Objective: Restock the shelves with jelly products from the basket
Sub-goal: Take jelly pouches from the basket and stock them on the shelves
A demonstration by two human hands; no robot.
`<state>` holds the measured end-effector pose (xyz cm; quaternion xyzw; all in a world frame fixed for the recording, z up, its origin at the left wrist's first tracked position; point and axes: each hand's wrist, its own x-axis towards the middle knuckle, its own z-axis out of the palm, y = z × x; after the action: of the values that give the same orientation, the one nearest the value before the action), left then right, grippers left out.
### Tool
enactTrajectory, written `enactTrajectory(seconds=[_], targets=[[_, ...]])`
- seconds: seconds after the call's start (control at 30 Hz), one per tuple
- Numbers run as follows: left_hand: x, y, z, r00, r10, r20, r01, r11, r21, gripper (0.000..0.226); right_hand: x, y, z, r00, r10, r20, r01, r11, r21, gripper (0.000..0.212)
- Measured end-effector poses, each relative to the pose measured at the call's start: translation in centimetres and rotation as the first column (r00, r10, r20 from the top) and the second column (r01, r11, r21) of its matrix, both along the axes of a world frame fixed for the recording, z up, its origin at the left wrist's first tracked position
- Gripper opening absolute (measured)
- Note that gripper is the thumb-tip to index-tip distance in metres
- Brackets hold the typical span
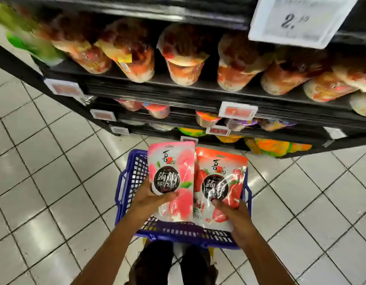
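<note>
A blue plastic basket (128,182) stands on the tiled floor in front of the shelves. My left hand (149,199) grips a pink peach jelly pouch (174,159) by its lower half, thumb across the front, and holds it upright above the basket. My right hand (233,217) grips a red strawberry jelly pouch (221,167) the same way, just right of the pink one. The two pouches touch side by side. The inside of the basket is mostly hidden behind them.
Black shelves (178,93) rise ahead, the upper level full of jelly cups (186,58) lying on their sides, lower levels with smaller cups and orange packs (274,147). A white price tag (297,19) hangs at top right. White tiled floor lies on both sides.
</note>
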<state>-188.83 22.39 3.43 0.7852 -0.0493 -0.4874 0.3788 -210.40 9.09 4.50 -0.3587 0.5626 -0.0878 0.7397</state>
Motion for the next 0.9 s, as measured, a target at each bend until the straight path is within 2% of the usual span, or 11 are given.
enactTrajectory(seconds=[0.17, 0.23, 0.3, 0.43, 0.6, 0.67, 0.73, 0.83, 0.9], targets=[[1.8, -1.6, 17.2, 0.981, 0.12, 0.152, -0.079, 0.964, -0.253, 0.064, 1.7, -1.8, 15.1, 0.99, -0.031, 0.138, 0.041, 0.997, -0.065, 0.037], [2.4, -1.7, 23.2, 0.962, 0.178, 0.206, -0.108, 0.944, -0.311, 0.059, 2.2, -2.5, 20.3, 0.983, -0.033, 0.183, 0.052, 0.994, -0.099, 0.032], [3.0, -1.5, 28.9, 0.926, 0.218, 0.308, -0.116, 0.941, -0.317, 0.063, 2.5, -2.8, 25.7, 0.977, -0.035, 0.209, 0.064, 0.989, -0.134, 0.028], [4.0, -1.1, 37.9, 0.879, 0.3, 0.37, -0.136, 0.903, -0.408, 0.071, 4.0, -3.2, 34.2, 0.962, -0.046, 0.267, 0.106, 0.971, -0.213, 0.034], [6.9, -0.6, 45.5, 0.848, 0.382, 0.366, -0.144, 0.833, -0.535, 0.062, 7.6, -3.2, 41.3, 0.952, 0.052, 0.302, 0.07, 0.922, -0.381, 0.047], [8.6, -0.3, 47.7, 0.832, 0.398, 0.386, -0.128, 0.816, -0.564, 0.06, 9.5, -2.9, 43.3, 0.948, 0.119, 0.294, 0.031, 0.887, -0.461, 0.041], [10.6, -0.1, 49.3, 0.837, 0.401, 0.372, -0.127, 0.804, -0.581, 0.065, 11.3, -2.3, 45.1, 0.94, 0.145, 0.309, 0.036, 0.859, -0.511, 0.027], [14.5, 1.0, 51.3, 0.872, 0.363, 0.329, -0.103, 0.792, -0.602, 0.082, 14.6, -0.9, 47.3, 0.946, 0.113, 0.304, 0.081, 0.824, -0.56, 0.019], [16.5, 1.7, 52.2, 0.878, 0.336, 0.34, -0.059, 0.782, -0.621, 0.09, 16.5, 0.3, 48.5, 0.956, 0.088, 0.28, 0.097, 0.805, -0.585, 0.024]])
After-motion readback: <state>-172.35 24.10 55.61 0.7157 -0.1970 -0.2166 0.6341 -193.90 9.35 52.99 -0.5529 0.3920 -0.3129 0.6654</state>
